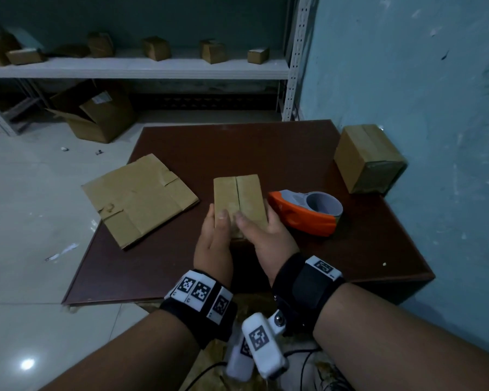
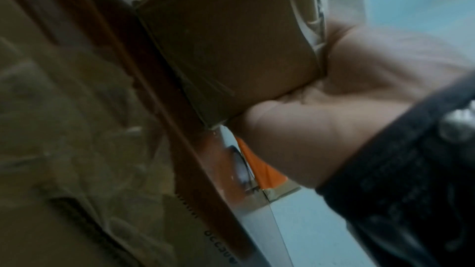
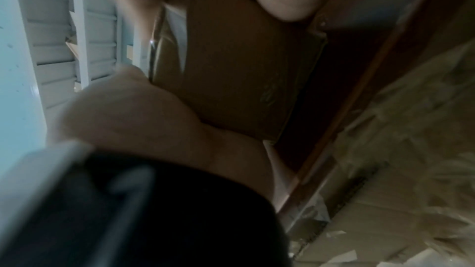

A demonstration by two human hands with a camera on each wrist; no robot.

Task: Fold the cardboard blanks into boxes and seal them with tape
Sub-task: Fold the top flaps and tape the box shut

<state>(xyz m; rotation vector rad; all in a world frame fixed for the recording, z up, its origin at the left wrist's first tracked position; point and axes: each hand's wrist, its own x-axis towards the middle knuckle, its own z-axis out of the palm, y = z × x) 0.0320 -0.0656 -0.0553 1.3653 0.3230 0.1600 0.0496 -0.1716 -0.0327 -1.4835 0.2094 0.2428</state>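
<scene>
Brown corrugated card is what I have between my palms: a small box [image 1: 239, 203], standing near the middle of the dark red-brown table [image 1: 266, 148], a little toward the front edge. My left hand [image 1: 213, 244] grips its left side and my right hand [image 1: 267, 238] its right, each with the thumb pressed on top and the fingers wrapped round the side. The two top flaps are folded down and meet along a straight seam, which looks bare, so I judge the step to be closing the top, with taping due next. That calls for one hand to keep the flaps flat while the other takes the tape dispenser [image 1: 305, 211], orange and grey plastic, lying just right of the box. A flat cardboard blank [image 1: 139, 200], creased and a bit scuffed, hangs over the table's left edge. Another box [image 1: 369, 159] sits at the far right corner.
</scene>
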